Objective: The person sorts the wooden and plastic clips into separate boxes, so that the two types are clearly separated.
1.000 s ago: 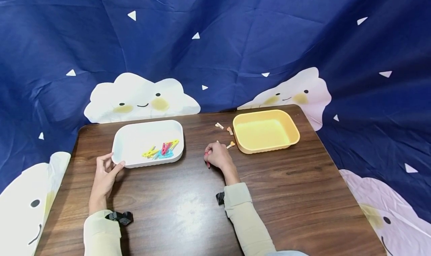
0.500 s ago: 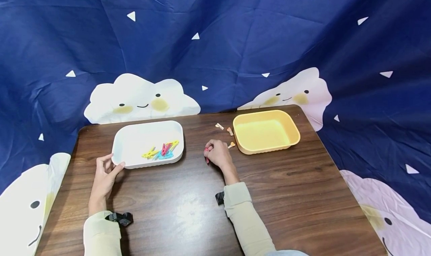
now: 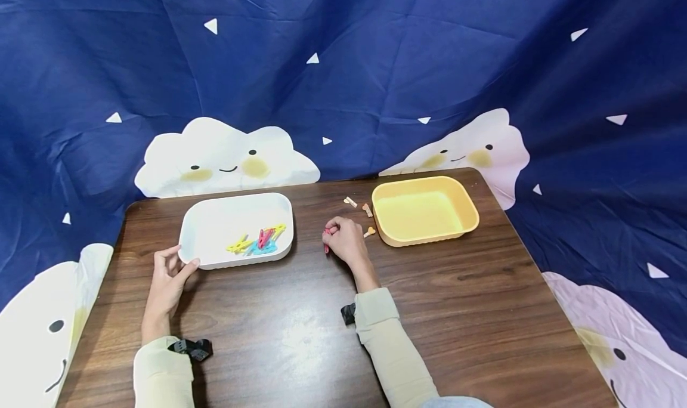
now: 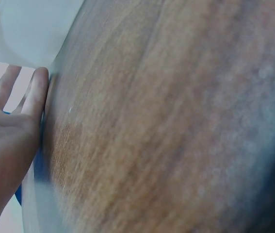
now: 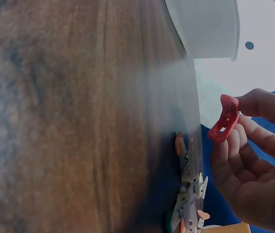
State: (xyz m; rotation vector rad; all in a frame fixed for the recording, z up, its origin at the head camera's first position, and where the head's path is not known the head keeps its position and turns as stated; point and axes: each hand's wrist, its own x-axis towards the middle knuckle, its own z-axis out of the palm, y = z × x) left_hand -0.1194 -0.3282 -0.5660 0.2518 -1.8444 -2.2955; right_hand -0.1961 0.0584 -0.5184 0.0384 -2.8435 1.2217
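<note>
My left hand (image 3: 163, 286) grips the near left corner of a white plastic tray (image 3: 214, 226), thumb on the front side and fingers at the left side. Yellow, blue and red clothespins (image 3: 264, 238) lie heaped in that tray's near right part. Between the two trays, my right hand (image 3: 347, 241) pinches a red clothespin (image 3: 326, 248) by thumb and fingertips. The right wrist view shows this clothespin (image 5: 224, 119) close up, curved and with slots in it. Only the tray's pale wall (image 4: 30, 29) and part of the left hand show in the left wrist view.
A yellow tray (image 3: 418, 217) with nothing in it stands at the right. Small wooden clothespins (image 3: 367, 210) with heart-shaped ends lie by its left side. Everything rests on a dark wooden table (image 3: 257, 324), with a blue cloud-print cloth (image 3: 343, 68) behind.
My right hand has shifted slightly left and away from me, carrying the red clothespin. The left hand and both trays hold their places.
</note>
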